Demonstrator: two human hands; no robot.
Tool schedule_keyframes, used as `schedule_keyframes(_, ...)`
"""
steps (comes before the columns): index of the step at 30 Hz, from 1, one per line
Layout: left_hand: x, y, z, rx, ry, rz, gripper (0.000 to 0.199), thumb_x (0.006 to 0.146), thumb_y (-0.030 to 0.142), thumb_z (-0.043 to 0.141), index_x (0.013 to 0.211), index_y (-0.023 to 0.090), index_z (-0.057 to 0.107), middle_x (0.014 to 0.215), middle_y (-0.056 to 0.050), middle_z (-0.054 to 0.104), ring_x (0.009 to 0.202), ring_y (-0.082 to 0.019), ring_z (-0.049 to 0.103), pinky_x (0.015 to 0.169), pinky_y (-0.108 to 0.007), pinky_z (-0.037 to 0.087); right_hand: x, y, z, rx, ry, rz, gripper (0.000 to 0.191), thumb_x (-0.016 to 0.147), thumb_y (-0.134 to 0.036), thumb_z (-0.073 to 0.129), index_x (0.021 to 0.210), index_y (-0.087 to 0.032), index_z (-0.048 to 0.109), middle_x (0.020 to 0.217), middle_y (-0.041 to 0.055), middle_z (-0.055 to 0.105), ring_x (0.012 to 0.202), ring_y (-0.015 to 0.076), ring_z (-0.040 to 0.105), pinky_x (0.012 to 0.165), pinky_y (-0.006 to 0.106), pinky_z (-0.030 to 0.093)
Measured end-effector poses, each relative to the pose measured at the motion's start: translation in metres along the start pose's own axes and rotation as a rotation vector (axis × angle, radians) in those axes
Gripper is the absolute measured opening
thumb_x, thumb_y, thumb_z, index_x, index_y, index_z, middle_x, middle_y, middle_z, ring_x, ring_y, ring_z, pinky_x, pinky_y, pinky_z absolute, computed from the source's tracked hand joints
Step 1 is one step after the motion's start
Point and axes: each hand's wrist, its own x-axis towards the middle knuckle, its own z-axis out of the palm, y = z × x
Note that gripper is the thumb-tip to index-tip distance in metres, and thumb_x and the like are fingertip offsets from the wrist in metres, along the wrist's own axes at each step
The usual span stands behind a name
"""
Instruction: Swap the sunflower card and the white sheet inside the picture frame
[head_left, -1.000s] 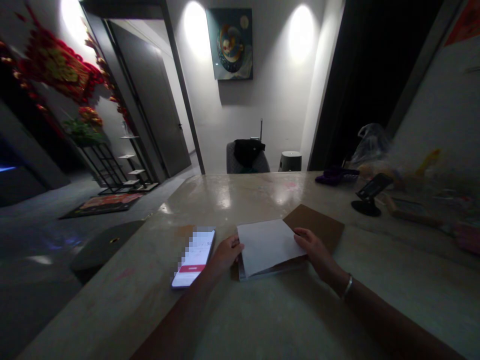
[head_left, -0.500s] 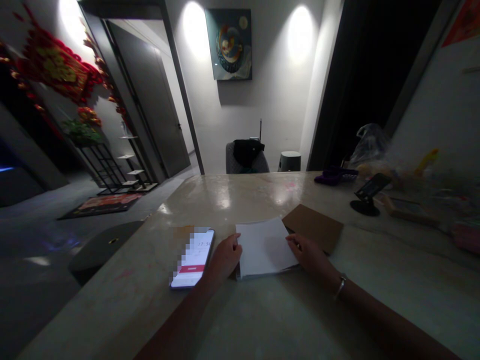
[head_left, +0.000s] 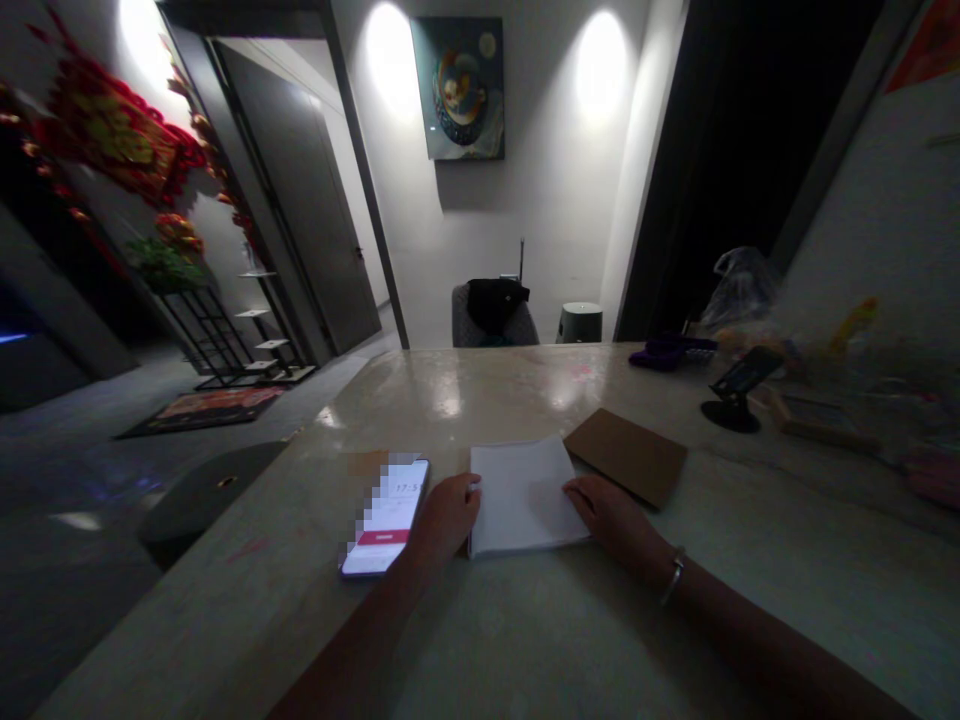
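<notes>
A stack of white paper (head_left: 521, 497) lies flat on the pale marble table (head_left: 450, 400), close to its near edge. My left hand (head_left: 448, 520) holds the stack's left edge, and my right hand (head_left: 611, 518) lies against its right edge, with a bangle on that wrist. A brown cardboard sheet (head_left: 626, 457) sits just beyond my right fingers, touching or nearly touching the paper's corner. Left of my left hand lies a smartphone (head_left: 386, 518), its lit screen partly pixelated.
Farther along the table are a purple item (head_left: 671, 352), a phone on a black stand (head_left: 739, 385) and a plastic bag (head_left: 742, 290). Beyond the far edge stands a grey chair (head_left: 495, 322) with black cloth on it. The floor lies to the left.
The white paper has slid left and toward me, off the brown sheet, and now lies flatter. My right hand has moved left with it, and the hands are closer together.
</notes>
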Motion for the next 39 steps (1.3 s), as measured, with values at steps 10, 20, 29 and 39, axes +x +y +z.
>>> schedule_keyframes(10,-0.004,-0.003,0.000,0.143,-0.042,0.027,0.035,0.077,0.017,0.038,0.107,0.014,0.056,0.104,-0.012,0.061,0.094,-0.020,0.056,0.082,-0.029,0.038,-0.004,-0.002,0.003,-0.153,-0.063,-0.063,0.028,0.086,-0.026,0.036,0.090,-0.018,0.062,0.084,0.0080,0.058,0.077,0.0174,0.056,0.070,0.028,0.042)
schedule_keyframes(20,-0.004,-0.002,-0.005,0.251,-0.062,0.031,0.031,0.074,0.016,0.039,0.102,0.017,0.052,0.098,-0.010,0.059,0.087,-0.019,0.056,0.074,-0.028,0.040,-0.001,-0.005,-0.001,-0.136,-0.039,-0.073,0.023,0.084,-0.023,0.041,0.092,-0.018,0.061,0.088,0.0091,0.060,0.080,0.0189,0.057,0.072,0.030,0.045)
schedule_keyframes(29,-0.003,-0.006,0.000,0.337,0.039,0.153,0.028,0.069,0.010,0.042,0.093,0.015,0.054,0.115,-0.011,0.048,0.099,-0.019,0.051,0.085,-0.030,0.039,0.000,0.005,0.008,-0.199,0.026,-0.130,0.025,0.080,-0.023,0.046,0.099,-0.015,0.060,0.116,0.0132,0.054,0.108,0.0235,0.048,0.091,0.040,0.040)
schedule_keyframes(39,-0.004,-0.005,-0.001,0.375,-0.091,0.158,0.043,0.072,0.009,0.037,0.113,0.012,0.050,0.127,-0.011,0.046,0.115,-0.020,0.042,0.099,-0.033,0.028,0.000,0.018,0.002,-0.074,-0.164,-0.130,0.042,0.081,-0.031,0.044,0.121,-0.017,0.047,0.131,0.0104,0.042,0.121,0.0224,0.037,0.102,0.042,0.028)
